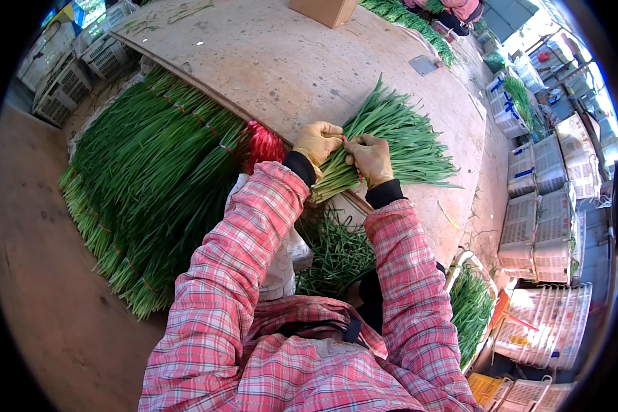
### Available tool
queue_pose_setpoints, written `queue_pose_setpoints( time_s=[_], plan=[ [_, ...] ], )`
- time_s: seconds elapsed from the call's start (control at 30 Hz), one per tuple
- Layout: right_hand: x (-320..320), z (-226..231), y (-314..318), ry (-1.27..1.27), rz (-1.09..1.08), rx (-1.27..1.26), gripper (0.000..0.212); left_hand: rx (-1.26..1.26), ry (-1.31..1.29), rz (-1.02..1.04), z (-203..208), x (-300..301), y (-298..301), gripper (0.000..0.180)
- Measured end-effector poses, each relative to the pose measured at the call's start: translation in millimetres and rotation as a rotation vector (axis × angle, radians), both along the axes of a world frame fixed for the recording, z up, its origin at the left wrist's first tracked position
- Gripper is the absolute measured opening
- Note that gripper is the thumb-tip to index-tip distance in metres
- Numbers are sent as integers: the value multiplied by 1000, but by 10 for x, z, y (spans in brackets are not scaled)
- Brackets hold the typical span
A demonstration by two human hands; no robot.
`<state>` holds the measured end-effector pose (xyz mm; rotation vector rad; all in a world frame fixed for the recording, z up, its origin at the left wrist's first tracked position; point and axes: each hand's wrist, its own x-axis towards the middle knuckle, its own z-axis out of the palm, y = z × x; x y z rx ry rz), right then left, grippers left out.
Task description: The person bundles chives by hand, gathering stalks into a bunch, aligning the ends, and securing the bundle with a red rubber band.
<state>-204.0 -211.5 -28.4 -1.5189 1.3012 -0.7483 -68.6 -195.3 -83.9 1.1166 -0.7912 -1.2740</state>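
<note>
A bunch of long flat green leaves, like garlic chives [404, 141], lies on the tabletop, with its pale stalk ends toward me at the table edge. My left hand [317, 144], in a yellowish glove, is closed in a pinch on a thin red tie at the bunch's left side. Close beside it, my right hand [372, 159], gloved too, pinches the same red tie over the stalks. A bit of red hangs below the fingers. Left of my left wrist is a hank of shiny red ties [263, 145].
Tied chive bunches form a big stack [158, 178] on the left. Below the table edge lie loose greens [336, 254], and a basket of greens [470, 309] stands at my right. A cardboard box [324, 10] sits far on the table [268, 58]. Crates [539, 233] line the right; another person [460, 8] works beyond.
</note>
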Motion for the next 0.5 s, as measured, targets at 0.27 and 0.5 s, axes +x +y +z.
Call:
queue_pose_setpoints(
  time_s=[0.27, 0.5],
  plan=[
    [51, -167, 48, -151, -41, -156, 9, 0, -9, 26, 62, -48, 36, 26],
    [96, -97, -7, 263, -13, -236, 16, -7, -28, 61, -55, -30, -6, 25]
  ],
)
